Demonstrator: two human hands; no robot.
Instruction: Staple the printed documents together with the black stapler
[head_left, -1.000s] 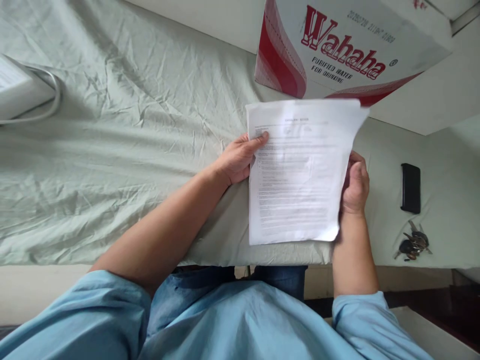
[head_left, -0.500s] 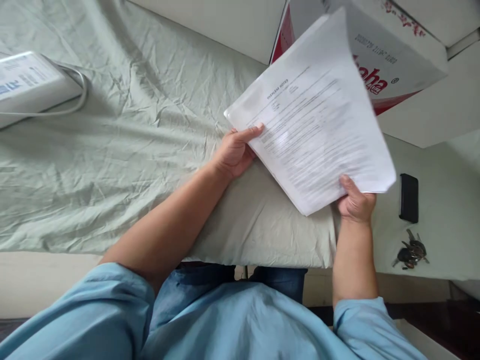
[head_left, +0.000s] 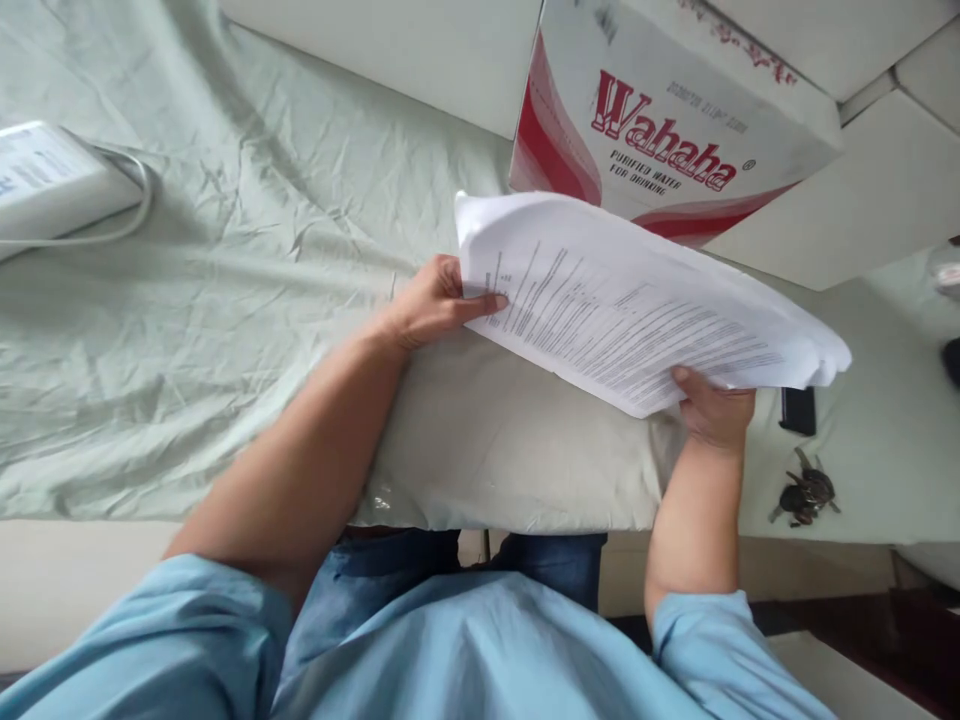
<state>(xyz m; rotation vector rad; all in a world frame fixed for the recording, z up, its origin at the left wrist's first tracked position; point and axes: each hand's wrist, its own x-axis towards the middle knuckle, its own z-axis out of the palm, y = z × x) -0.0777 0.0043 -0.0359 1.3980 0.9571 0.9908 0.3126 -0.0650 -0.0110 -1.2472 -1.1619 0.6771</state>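
Gripping one bunch of white papers (head_left: 615,300), the left hand (head_left: 442,305) and the right hand (head_left: 712,405) hold it at two spots. Each thumb presses on top, and the other fingers go under, so I can't see most of them. The left hand pinches the end with the heading. The right hand pinches near the bottom end.

The papers are above the green cloth (head_left: 187,330), in front of the Wahaha box (head_left: 667,130). Their long way goes from the left hand down and across to the right. The top of the page points left, and the bottom points right. The lines of print slant up to the right. The far edge bends up, and the right end curls.

A black phone (head_left: 798,412) peeks out from behind the papers by the right hand. Some keys (head_left: 806,492) lie just below it. Far left is a white thing (head_left: 60,190) with a cord (head_left: 146,200).
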